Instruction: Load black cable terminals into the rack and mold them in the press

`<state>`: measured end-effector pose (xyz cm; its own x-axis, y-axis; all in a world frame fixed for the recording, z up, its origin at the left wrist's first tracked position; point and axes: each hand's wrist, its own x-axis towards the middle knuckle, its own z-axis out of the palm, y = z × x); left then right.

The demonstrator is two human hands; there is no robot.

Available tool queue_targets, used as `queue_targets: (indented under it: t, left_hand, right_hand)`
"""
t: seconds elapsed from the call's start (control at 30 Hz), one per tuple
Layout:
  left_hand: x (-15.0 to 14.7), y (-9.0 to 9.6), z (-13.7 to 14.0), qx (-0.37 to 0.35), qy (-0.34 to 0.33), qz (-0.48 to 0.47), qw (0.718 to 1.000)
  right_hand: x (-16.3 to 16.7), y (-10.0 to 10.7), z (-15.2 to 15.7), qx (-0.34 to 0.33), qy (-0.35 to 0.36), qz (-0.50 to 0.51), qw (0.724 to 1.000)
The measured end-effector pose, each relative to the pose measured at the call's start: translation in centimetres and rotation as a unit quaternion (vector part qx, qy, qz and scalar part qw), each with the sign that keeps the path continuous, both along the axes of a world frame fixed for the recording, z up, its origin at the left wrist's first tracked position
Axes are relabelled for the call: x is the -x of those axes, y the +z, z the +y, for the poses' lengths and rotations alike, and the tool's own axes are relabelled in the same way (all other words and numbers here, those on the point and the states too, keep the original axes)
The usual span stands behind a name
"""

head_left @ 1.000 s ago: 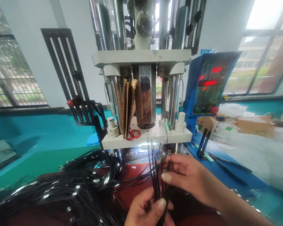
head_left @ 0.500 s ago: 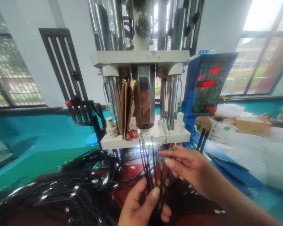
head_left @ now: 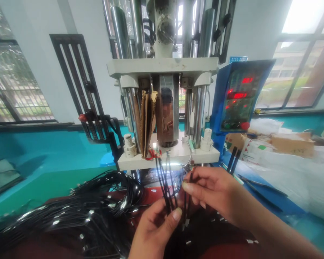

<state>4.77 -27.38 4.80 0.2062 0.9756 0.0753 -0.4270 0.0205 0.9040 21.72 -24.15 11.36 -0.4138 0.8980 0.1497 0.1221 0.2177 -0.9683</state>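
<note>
Several thin black cables stand up out of my left hand, pinched between its thumb and fingers. Small metallic connectors tip their upper ends. Just to the right, my right hand is closed on black cables that hang below its fingertips, with a small end piece showing above. How many it holds is hard to make out. Left of my hands lies a big bundle of black cables with white tags, spread over a dark red surface.
Ahead stands a press with a pale lower plate, steel columns and folded cardboard. Red-handled scissors rest on the plate. A blue control box is at the right, near black tweezers and plastic bags.
My right hand has taken hold of cables at the right of the group and drawn them apart from those in my left hand. The view has shifted slightly.
</note>
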Motion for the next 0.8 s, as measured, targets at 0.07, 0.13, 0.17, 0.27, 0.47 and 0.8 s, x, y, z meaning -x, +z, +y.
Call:
queue_targets:
  t: [0.07, 0.13, 0.17, 0.27, 0.47, 0.8]
  left_hand:
    - [0.2, 1.0, -0.1, 0.02, 0.022, -0.003, 1.0]
    - [0.4, 1.7, -0.1, 0.046, 0.036, -0.01, 0.998]
    - [0.5, 2.0, 0.0, 0.057, 0.036, -0.014, 0.998]
    - [0.5, 2.4, 0.3, 0.066, 0.03, -0.023, 0.997]
    - [1.5, 3.7, 0.7, 0.063, 0.047, -0.01, 0.997]
    - [1.4, 3.8, 0.4, 0.014, -0.089, 0.087, 0.992]
  right_hand:
    - [0.0, 0.6, -0.4, -0.018, -0.013, 0.002, 1.0]
    - [0.0, 1.1, -1.0, -0.022, -0.006, 0.01, 1.0]
    - [0.0, 1.2, -1.3, -0.018, 0.005, 0.016, 1.0]
    - [0.0, 1.4, -1.6, -0.01, 0.036, 0.025, 0.999]
    - [-0.5, 0.7, 0.6, -0.063, -0.073, -0.061, 0.993]
    - [-0.2, 1.4, 1.0, -0.01, -0.01, 0.044, 0.999]
